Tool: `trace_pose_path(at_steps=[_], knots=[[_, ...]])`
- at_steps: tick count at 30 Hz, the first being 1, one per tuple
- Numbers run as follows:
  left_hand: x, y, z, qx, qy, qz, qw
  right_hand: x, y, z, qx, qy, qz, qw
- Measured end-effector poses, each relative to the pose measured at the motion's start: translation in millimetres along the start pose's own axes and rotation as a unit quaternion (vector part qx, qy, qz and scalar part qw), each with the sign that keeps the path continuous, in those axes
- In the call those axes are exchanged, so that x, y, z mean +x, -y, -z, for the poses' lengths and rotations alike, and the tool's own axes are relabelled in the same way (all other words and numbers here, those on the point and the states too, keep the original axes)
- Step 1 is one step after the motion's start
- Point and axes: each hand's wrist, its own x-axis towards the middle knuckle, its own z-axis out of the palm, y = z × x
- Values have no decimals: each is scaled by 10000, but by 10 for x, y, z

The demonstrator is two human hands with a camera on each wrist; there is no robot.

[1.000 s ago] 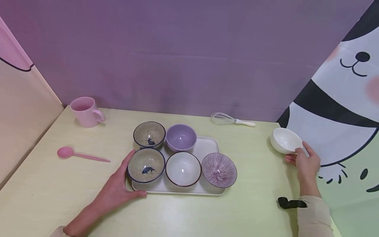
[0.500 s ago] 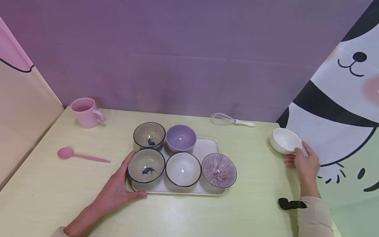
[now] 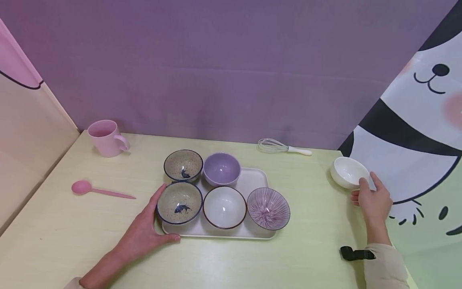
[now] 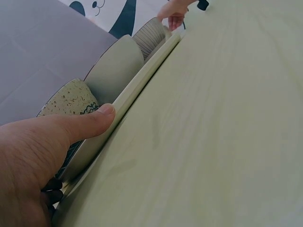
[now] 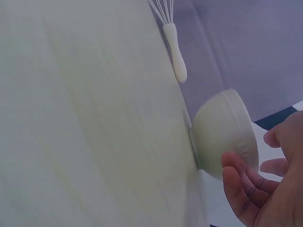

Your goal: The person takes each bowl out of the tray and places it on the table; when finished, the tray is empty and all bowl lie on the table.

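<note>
My left hand [image 3: 138, 228] grips the left front corner of a white tray [image 3: 249, 233], thumb along its front edge and fingers at its left side. Closest to that hand is a speckled bowl with a blue fish [image 3: 179, 202]. On the tray's front row are also a white bowl with a brown rim [image 3: 224, 207] and a purple-striped bowl [image 3: 268, 208]. Behind stand another fish bowl [image 3: 183, 164] and a purple bowl [image 3: 221, 168]. At the table's right edge, my right hand [image 3: 375, 200] is beside a plain white bowl [image 5: 220, 132], its fingers loosely bent and thumb apart from the wall.
A pink mug [image 3: 106, 138] stands at the back left, with a pink spoon [image 3: 102, 192] lying in front of it. The whisk [image 3: 283, 147] lies along the back edge, near the purple backdrop [image 3: 231, 72]. A printed panda cloth [image 3: 415, 120] borders the right side.
My right thumb and fingers have loosened and drawn slightly away from the white bowl, which stays in place. The left hand, tray and other bowls hold their positions; the head view shifts slightly.
</note>
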Motion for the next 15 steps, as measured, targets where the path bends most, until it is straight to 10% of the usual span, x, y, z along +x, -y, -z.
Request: trace_pose_path(at_steps=[15], knots=[[-7,-9,7,102,-29,-11,9999,-270,137,-114,-538,-132,710,9959]])
